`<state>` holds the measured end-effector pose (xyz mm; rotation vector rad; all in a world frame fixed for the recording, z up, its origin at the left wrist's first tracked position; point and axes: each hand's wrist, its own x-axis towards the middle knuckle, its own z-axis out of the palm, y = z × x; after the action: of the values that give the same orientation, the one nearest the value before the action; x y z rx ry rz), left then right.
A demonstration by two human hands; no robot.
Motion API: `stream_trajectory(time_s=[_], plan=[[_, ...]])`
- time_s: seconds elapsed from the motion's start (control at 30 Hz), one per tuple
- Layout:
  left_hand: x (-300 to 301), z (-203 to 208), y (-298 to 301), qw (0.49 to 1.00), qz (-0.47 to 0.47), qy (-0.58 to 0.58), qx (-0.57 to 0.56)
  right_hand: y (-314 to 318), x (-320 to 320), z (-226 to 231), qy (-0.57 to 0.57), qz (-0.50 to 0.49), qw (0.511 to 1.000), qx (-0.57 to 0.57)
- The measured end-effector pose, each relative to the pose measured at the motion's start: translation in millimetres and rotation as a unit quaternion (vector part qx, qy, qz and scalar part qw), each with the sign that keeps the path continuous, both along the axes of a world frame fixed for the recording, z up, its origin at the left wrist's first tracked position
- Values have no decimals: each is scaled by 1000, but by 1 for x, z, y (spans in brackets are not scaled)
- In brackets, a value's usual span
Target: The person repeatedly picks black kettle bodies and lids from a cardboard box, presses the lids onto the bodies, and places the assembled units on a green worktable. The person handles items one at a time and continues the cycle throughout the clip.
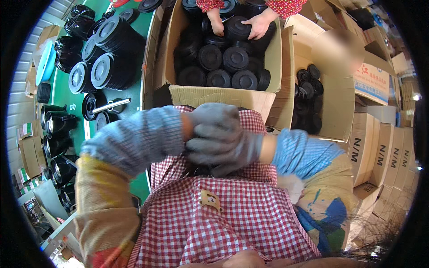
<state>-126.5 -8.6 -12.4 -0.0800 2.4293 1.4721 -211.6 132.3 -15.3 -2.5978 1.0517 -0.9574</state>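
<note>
In front of my chest, my two grey-gloved hands are pressed together, one overlapping the other. My left hand (213,112) is closed, its fingertips hidden behind my right hand. The fingers of my right hand (223,142) curl inward against it, slightly blurred. What either hand grips, if anything, is hidden. Something dark shows just below the gloves, too covered to name. Just ahead stands an open cardboard box (223,97) with many round black lids (236,58). At its far side another person's bare hands (257,26) touch a black lid (237,29).
Along the left runs a green table (129,76) with stacked black lids (109,71), glossy black pots (58,124) and a silver bar (111,105). A second open box (333,107) with black round parts stands to the right, beside stacked cartons (364,147).
</note>
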Motion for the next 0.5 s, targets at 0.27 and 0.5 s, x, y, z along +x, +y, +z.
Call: stream_trajectory(time_s=[0.27,0.5], plan=[[-17,-37,6,996,-24,-21,-88,-2,46,-12,95,-32,995,4],[18,-20,-8,989,-30,143,37,-17,-51,-60,-105,84,963,234]])
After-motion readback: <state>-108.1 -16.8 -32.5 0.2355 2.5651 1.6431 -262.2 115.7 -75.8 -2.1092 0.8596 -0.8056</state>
